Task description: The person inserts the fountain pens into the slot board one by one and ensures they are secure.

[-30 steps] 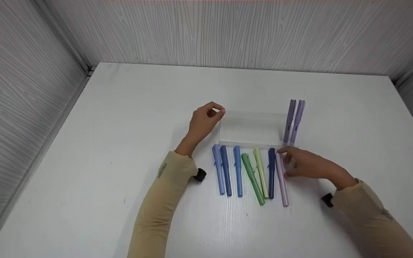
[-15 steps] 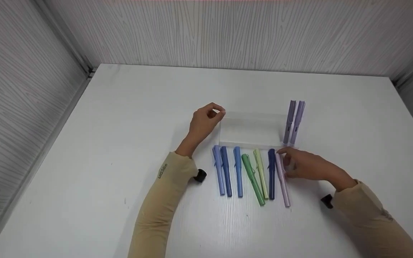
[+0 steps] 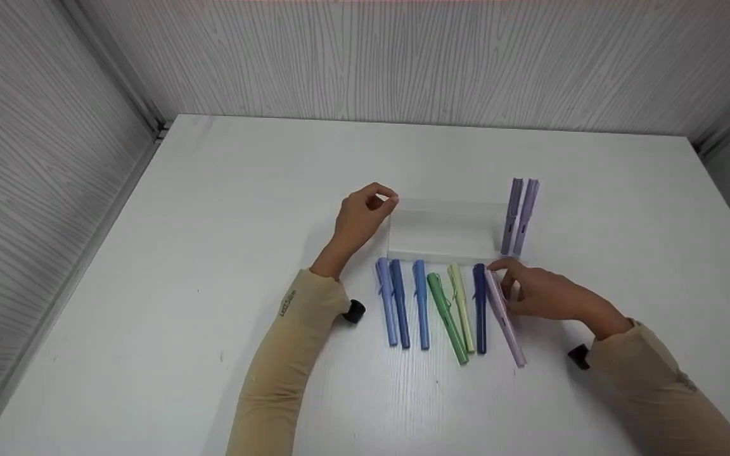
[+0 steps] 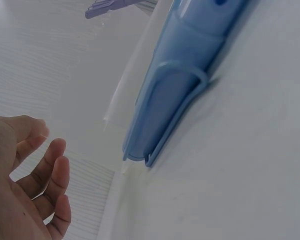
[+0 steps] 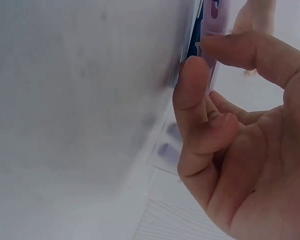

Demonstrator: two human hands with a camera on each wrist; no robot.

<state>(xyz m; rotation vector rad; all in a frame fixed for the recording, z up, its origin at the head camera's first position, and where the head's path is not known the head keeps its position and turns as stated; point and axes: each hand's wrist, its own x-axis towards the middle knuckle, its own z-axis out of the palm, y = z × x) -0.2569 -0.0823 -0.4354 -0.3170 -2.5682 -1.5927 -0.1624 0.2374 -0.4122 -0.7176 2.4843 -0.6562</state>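
Pink pen [image 3: 505,320] at the right end of a row on the white tabletop [image 3: 149,304], its lower end angled out toward the person's right, where a broad stretch of tabletop runs on to the side. Bare surface also spreads below the row and wide to the left, while the table's far edge meets the wood-grain wall [image 3: 371,63]. On the inner side room is tight: the navy pen [image 3: 480,310] sits just beside the cap, the gap widening down the barrels, and the near rim of the clear tray [image 3: 447,259] runs just above the caps. Two purple pens [image 3: 512,215] stand out at the tray's right end. The right hand [image 3: 545,292] pinches the pink pen near its cap, index finger by the cap end and thumb on the barrel's right side, the other fingers curled. The left hand [image 3: 358,218] is at the tray's far left corner, thumb and index tips close together; whether they grip the rim, I cannot tell. Green pen [image 3: 447,320] and yellow-green pen [image 3: 462,310] lie close together mid-row, with three blue pens [image 3: 421,310] further left.
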